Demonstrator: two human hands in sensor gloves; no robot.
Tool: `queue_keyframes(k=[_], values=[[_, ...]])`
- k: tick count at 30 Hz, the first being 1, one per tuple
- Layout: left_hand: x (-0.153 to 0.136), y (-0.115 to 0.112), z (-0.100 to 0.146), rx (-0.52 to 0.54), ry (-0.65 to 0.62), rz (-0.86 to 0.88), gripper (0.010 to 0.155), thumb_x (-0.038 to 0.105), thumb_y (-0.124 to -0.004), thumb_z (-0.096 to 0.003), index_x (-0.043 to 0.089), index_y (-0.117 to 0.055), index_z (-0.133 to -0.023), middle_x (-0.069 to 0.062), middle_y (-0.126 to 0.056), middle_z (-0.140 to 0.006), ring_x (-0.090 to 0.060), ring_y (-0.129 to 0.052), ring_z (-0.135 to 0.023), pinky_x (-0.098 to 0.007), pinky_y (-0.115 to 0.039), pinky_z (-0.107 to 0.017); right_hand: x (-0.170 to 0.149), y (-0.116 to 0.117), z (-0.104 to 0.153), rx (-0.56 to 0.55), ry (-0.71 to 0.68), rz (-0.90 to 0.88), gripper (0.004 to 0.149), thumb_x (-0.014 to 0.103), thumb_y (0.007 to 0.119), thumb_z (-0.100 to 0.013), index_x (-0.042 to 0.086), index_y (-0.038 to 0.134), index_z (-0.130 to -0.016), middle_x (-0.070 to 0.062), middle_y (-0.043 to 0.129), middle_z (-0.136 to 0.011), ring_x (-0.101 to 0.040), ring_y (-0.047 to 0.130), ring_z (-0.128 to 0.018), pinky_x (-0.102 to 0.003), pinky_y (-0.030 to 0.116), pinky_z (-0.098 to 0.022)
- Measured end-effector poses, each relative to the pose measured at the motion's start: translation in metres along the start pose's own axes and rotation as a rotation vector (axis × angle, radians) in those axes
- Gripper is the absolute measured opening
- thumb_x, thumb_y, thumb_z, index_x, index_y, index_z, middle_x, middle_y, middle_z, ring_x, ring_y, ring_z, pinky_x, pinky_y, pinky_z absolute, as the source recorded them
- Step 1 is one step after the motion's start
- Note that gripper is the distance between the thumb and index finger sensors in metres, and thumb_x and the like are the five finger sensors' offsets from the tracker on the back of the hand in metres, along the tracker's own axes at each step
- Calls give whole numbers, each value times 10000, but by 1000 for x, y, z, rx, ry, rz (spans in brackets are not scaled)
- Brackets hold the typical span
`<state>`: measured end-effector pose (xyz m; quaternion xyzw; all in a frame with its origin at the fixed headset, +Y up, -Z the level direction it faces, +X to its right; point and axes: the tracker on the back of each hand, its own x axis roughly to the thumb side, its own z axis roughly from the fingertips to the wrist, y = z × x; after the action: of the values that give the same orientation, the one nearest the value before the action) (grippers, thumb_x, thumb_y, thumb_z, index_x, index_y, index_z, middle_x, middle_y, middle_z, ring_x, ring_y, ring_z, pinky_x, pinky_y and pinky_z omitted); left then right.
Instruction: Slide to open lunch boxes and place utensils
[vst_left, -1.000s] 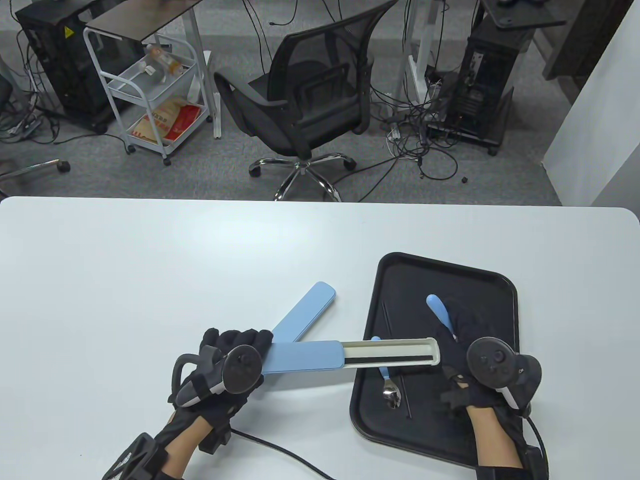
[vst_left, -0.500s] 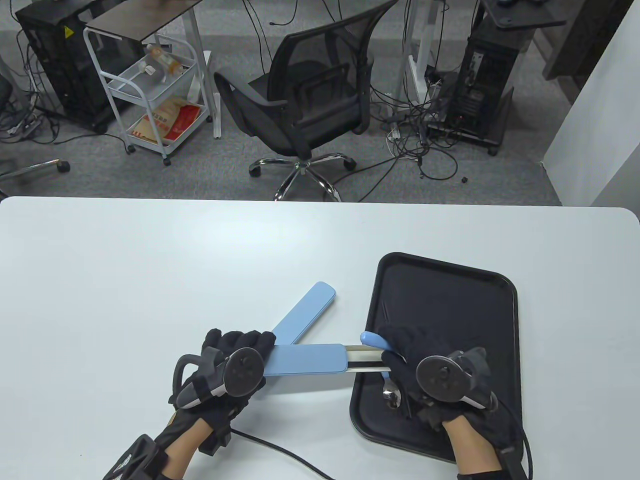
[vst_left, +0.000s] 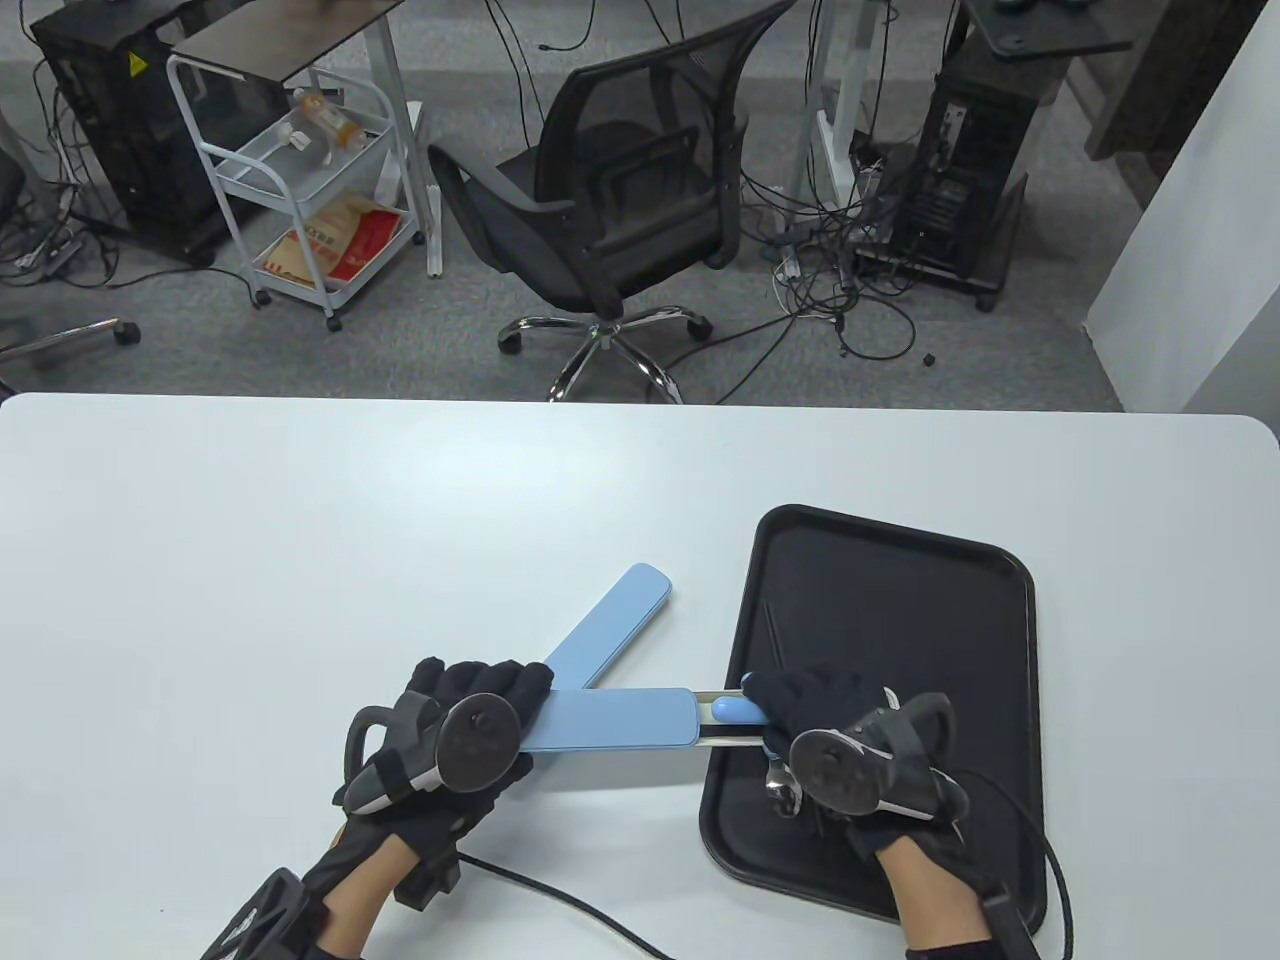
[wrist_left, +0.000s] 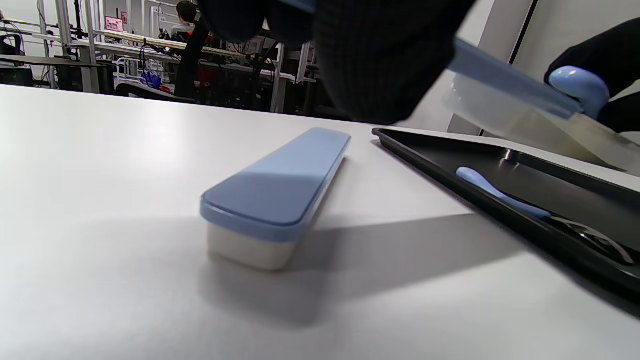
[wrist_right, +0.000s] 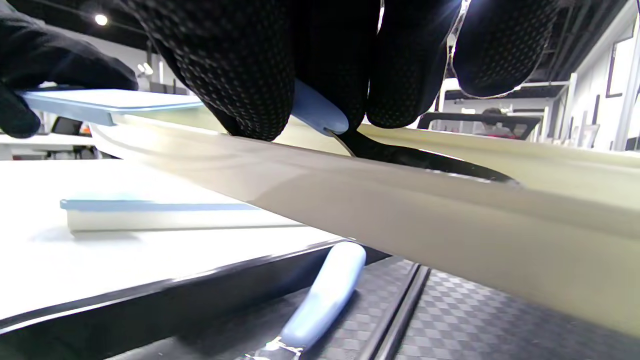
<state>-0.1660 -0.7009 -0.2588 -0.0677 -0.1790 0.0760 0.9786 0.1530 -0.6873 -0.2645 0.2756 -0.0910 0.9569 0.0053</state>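
Two rooms' worth of clutter lies beyond the white table (vst_left: 400, 520): grey carpet, a black mesh office chair (vst_left: 610, 210) at 12 o'clock, a white wire trolley (vst_left: 300, 190) at 11 o'clock, and computer towers with tangled cables at 10 and 1 o'clock.

On the table, a black tray (vst_left: 890, 590) sits at 4 o'clock, its left rim running just beside the boxes. A closed blue-lidded utensil box (vst_left: 610, 620) lies flat on the table at 5 o'clock, angled toward 1 o'clock, left of the tray. A second utensil box (vst_left: 610, 718) is held above the table, level, its blue lid slid toward 9 o'clock so the cream base sticks out over the tray's left edge.

Gripping the lidded end of that box, the left hand (vst_left: 455, 720) has its fingers folded over the far edge, palm down. Reaching in from 5 o'clock, the right hand (vst_left: 830, 720) hangs over the exposed base with its fingertips (wrist_right: 250, 75) pinched together on a blue-handled utensil (vst_left: 735, 710), whose handle end lies in the open channel right at the lid's edge. What kind of utensil it is cannot be told.

Beneath the raised base, a blue-handled spoon (wrist_right: 320, 300) rests on the tray floor, with a thin dark chopstick (vst_left: 775, 625) lying alongside it.
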Motion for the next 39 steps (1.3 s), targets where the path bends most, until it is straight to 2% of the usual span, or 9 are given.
queue_keyframes(k=[17,20,23,26,29,31,33,36,39], values=[[-3,-1,0,-38,12,30,832,385,-941,-472,289,-417,-1112,33,-495,-1154,-316,-550,-1062,-733,-364,-772,-3,-3,1,10,17,-5,559,294,952,-482,183,750,-992,-88,890,-900,-416,835,-861,-641,701,-623],[-6,0,0,-33,25,49,832,382,-940,-474,287,-415,-1112,32,-493,-1154,-317,-546,-1063,-734,-360,-772,-16,-12,5,-61,101,-43,570,319,936,-491,173,734,-1004,-102,874,-916,-426,825,-865,-646,693,-624],[-12,1,-1,-30,44,87,832,380,-939,-474,285,-414,-1112,30,-491,-1154,-320,-545,-1064,-736,-359,-772,-39,-24,15,-166,299,-58,618,364,939,-487,158,712,-1024,-120,855,-935,-440,817,-863,-647,690,-623],[-18,1,-2,-37,66,124,829,382,-922,-482,278,-399,-1116,21,-475,-1159,-326,-533,-1066,-740,-359,-771,-56,-31,24,-167,500,-40,670,425,925,-492,153,676,-1052,-132,825,-967,-449,808,-870,-647,688,-626],[-24,3,-2,-29,89,162,829,380,-923,-482,276,-399,-1116,20,-475,-1159,-328,-533,-1065,-740,-359,-771,-72,-28,29,-138,616,-206,717,458,920,-493,145,640,-1075,-149,798,-993,-459,801,-875,-648,686,-627],[-27,3,-2,-27,93,182,827,382,-918,-485,275,-395,-1116,19,-472,-1159,-328,-532,-1065,-740,-359,-771,-80,-22,32,-82,662,-353,803,532,887,-485,138,571,-1110,-176,737,-1039,-497,751,-900,-669,657,-638],[-29,4,-2,-38,90,211,828,383,-914,-487,272,-390,-1118,15,-467,-1161,-330,-528,-1066,-739,-358,-771,-85,-13,33,-10,713,-490,863,530,884,-491,128,479,-1139,-223,640,-1089,-534,702,-919,-688,623,-646],[-30,5,-2,-42,79,225,829,384,-914,-486,274,-389,-1118,19,-467,-1160,-328,-526,-1066,-736,-357,-772,-89,-3,31,60,690,-553,935,510,887,-499,85,363,-1146,-245,548,-1118,-535,672,-935,-688,611,-653],[-28,6,-1,-41,71,228,827,386,-912,-487,276,-389,-1118,18,-467,-1161,-329,-526,-1066,-735,-358,-771,-91,9,29,31,650,-668,917,442,910,-499,51,372,-1130,-236,587,-1096,-517,706,-918,-684,626,-644]])
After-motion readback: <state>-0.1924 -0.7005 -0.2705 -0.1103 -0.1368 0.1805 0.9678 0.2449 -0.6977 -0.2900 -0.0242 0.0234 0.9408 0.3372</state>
